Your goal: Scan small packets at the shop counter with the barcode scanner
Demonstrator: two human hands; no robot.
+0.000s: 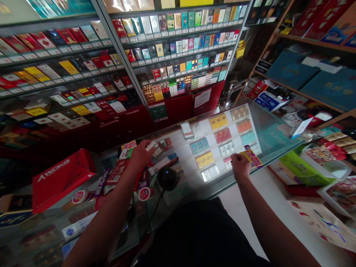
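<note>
Head: left hand (141, 154), pack (153, 147); right hand (240, 167), packet (252, 157)

Over the glass counter (267, 137), the left grip (141, 154) holds a white pack (153, 147), the right grip (240, 167) a colourful packet (252, 156).

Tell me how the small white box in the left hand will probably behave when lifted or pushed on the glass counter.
The small white box looks like a stiff carton, so it probably keeps its shape in the left hand. Being small, it is likely light. On the smooth glass counter it would probably slide, not roll.
</note>
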